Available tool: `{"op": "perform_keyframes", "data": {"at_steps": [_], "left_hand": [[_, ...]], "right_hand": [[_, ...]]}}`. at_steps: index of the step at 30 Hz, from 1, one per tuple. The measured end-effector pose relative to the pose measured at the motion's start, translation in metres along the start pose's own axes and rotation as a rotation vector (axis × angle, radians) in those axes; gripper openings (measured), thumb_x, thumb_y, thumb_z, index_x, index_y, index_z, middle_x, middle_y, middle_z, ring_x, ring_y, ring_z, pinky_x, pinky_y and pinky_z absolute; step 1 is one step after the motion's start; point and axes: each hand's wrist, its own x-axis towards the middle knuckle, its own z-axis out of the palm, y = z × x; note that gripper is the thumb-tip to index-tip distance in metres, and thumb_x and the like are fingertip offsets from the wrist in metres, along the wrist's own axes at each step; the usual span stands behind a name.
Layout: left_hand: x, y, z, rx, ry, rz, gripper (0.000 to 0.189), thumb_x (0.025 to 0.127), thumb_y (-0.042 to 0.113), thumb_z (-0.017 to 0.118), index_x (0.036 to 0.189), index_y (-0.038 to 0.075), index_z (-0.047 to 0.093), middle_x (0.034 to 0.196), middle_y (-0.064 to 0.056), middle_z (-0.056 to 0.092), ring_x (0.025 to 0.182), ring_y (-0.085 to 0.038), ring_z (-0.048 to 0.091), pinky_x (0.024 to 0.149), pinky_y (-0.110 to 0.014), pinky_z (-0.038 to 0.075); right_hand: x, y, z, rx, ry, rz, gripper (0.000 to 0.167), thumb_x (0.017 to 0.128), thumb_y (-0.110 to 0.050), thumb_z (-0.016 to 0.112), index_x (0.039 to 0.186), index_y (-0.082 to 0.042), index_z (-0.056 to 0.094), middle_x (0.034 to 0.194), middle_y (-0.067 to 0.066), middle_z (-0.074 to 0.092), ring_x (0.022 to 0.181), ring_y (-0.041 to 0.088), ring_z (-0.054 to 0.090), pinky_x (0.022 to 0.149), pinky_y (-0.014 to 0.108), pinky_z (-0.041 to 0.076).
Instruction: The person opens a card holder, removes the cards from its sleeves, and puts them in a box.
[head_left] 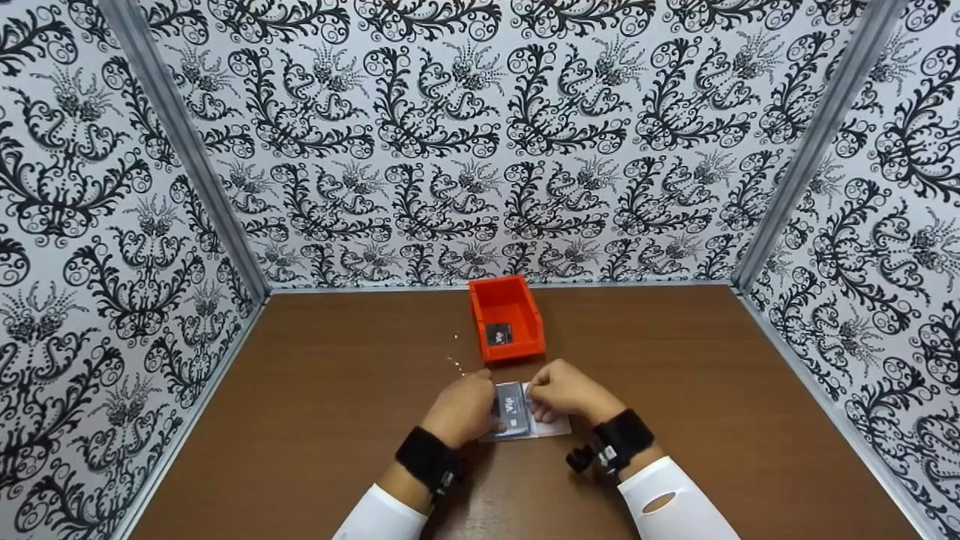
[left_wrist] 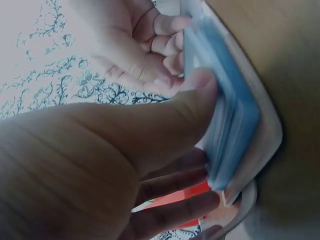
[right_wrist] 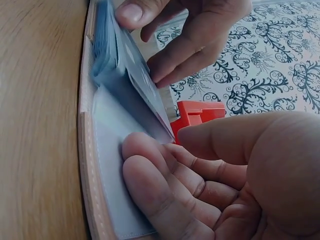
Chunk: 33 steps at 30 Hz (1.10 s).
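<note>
A card holder [head_left: 550,429] with a pale cover and clear plastic sleeves [right_wrist: 107,65] lies opened on the table. In its left-hand stack of sleeves sits a grey card [head_left: 511,409] marked "Vip". My left hand [head_left: 463,409] grips this stack, thumb on top and fingers along the outer edge, as the left wrist view shows. My right hand [head_left: 564,391] is over the right half of the holder. Its thumb and index finger pinch at the corner of the grey card, while its other fingers rest curled against a clear sleeve.
Just behind the hands stands a red-orange plastic bin [head_left: 506,352] with a dark "Vip" card [head_left: 499,334] inside. Small bright specks show on the wooden table [head_left: 337,360] left of it. Patterned walls [head_left: 480,150] enclose the back and sides.
</note>
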Motion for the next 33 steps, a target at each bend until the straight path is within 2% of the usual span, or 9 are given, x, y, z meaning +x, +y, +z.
{"op": "perform_keyframes", "data": {"at_steps": [4, 6, 11, 20, 26, 28, 33], "left_hand": [[0.001, 0.003, 0.005, 0.009, 0.019, 0.019, 0.049, 0.082, 0.036, 0.103, 0.113, 0.001, 0.086, 0.141, -0.014, 0.078, 0.126, -0.036, 0.078, 0.109, -0.047, 0.064], [0.001, 0.003, 0.006, 0.009, 0.027, 0.024, 0.047, 0.082, 0.034, 0.102, 0.111, 0.002, 0.086, 0.138, -0.014, 0.079, 0.126, -0.036, 0.078, 0.108, -0.047, 0.064], [0.0, 0.005, 0.008, -0.001, 0.042, 0.034, 0.039, 0.08, 0.03, 0.102, 0.103, 0.004, 0.085, 0.121, -0.01, 0.078, 0.105, -0.029, 0.076, 0.094, -0.045, 0.066], [0.0, 0.007, 0.005, -0.017, 0.01, 0.019, 0.035, 0.082, 0.028, 0.101, 0.103, 0.004, 0.086, 0.129, -0.012, 0.078, 0.104, -0.029, 0.076, 0.095, -0.045, 0.065], [0.001, 0.008, 0.005, 0.012, -0.008, 0.007, 0.038, 0.084, 0.031, 0.101, 0.108, 0.005, 0.088, 0.138, -0.013, 0.078, 0.115, -0.03, 0.078, 0.098, -0.044, 0.066], [0.001, 0.008, 0.005, 0.037, -0.008, 0.011, 0.039, 0.085, 0.032, 0.101, 0.109, 0.004, 0.087, 0.134, -0.012, 0.078, 0.114, -0.03, 0.078, 0.097, -0.044, 0.066], [0.0, 0.009, 0.006, 0.074, 0.025, 0.025, 0.031, 0.085, 0.025, 0.098, 0.104, 0.004, 0.086, 0.116, -0.01, 0.077, 0.099, -0.029, 0.076, 0.087, -0.044, 0.067]], "right_hand": [[0.0, 0.0, 0.0, 0.027, 0.016, 0.032, 0.022, 0.102, -0.005, 0.065, 0.108, 0.004, 0.084, 0.076, 0.009, 0.076, 0.06, 0.012, 0.072, 0.056, 0.024, 0.062], [0.0, -0.001, -0.001, 0.033, 0.023, 0.046, 0.022, 0.102, -0.005, 0.067, 0.113, 0.004, 0.084, 0.076, 0.009, 0.077, 0.06, 0.012, 0.072, 0.057, 0.024, 0.062], [0.0, -0.002, 0.001, 0.049, 0.037, 0.067, 0.025, 0.099, -0.006, 0.073, 0.12, 0.004, 0.083, 0.077, 0.008, 0.079, 0.06, 0.012, 0.072, 0.057, 0.023, 0.061], [-0.001, -0.004, 0.003, 0.135, 0.019, 0.065, 0.027, 0.095, -0.001, 0.078, 0.12, 0.009, 0.076, 0.077, 0.007, 0.076, 0.06, 0.01, 0.07, 0.058, 0.023, 0.061], [-0.002, -0.004, -0.003, 0.171, -0.009, 0.038, 0.028, 0.094, -0.001, 0.08, 0.119, 0.011, 0.073, 0.077, 0.005, 0.076, 0.059, 0.009, 0.07, 0.058, 0.022, 0.061], [-0.001, -0.003, -0.004, 0.181, -0.007, 0.043, 0.028, 0.092, -0.001, 0.08, 0.117, 0.011, 0.074, 0.078, 0.006, 0.076, 0.059, 0.009, 0.07, 0.057, 0.023, 0.061], [0.0, -0.003, -0.007, 0.19, 0.012, 0.063, 0.027, 0.089, -0.001, 0.08, 0.114, 0.008, 0.075, 0.082, 0.006, 0.075, 0.059, 0.01, 0.069, 0.057, 0.023, 0.061]]}}
